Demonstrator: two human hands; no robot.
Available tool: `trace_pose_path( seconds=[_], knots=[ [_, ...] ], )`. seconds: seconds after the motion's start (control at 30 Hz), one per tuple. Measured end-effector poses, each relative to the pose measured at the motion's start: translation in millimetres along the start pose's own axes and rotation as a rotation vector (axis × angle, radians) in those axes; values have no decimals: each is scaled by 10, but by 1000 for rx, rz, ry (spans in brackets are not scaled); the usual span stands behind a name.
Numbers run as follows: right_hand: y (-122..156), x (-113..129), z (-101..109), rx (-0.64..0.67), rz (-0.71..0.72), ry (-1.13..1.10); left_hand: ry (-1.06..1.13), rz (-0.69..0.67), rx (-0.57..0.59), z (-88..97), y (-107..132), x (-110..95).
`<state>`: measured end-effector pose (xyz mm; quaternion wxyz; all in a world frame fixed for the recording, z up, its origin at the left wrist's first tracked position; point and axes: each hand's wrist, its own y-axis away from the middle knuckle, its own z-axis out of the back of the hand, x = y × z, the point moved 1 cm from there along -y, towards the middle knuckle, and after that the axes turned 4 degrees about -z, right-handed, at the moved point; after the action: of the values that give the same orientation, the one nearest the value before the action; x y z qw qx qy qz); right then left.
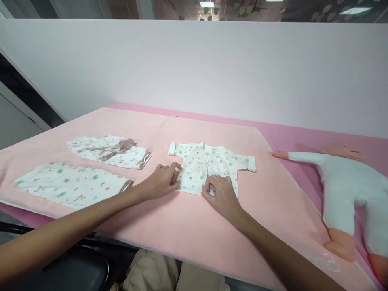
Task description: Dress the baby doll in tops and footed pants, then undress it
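A small white baby shirt [194, 165] with a green and grey print lies front up on the pink mat, its sleeves spread and cuffs folded back. At its left side edge is my left hand [163, 181], fingers bent, with thumb and forefinger apart and touching the cloth. My right hand [222, 196] is closed at the lower front of the shirt, fingertips pinched near the front opening. It covers part of the lower hem.
Printed baby trousers [75, 182] lie at the left, with another folded printed garment [112, 151] behind them. A baby doll [342, 182] in white lies at the right. The pink mat [145, 226] covers most of the table, below a white partition [194, 72]. A dark chair [79, 270] stands lower left.
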<state>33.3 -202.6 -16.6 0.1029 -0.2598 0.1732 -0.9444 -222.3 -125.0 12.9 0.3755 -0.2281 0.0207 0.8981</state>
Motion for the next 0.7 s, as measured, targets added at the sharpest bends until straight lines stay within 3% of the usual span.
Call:
trace_pose_path(
  seconds=[0.13,0.27,0.37,0.47,0.6,0.7],
  knots=[
    [-16,-25,-7,-19,-49,-72,-115,-111,-86,20,-285,7],
    [-25,-29,-20,-11,-71,-72,-117,-299,-106,-108,-922,43],
    [-17,-18,-15,-7,-85,-33,-114,-397,0,-181,-1455,101],
    [-5,-10,2,-18,-111,19,-142,-401,147,-152,-1865,145],
    [-11,-22,3,-5,-126,51,-163,-401,332,-53,-2143,136],
    [-13,-37,-17,32,-141,30,-157,-441,351,-37,-2196,103]
  ],
)
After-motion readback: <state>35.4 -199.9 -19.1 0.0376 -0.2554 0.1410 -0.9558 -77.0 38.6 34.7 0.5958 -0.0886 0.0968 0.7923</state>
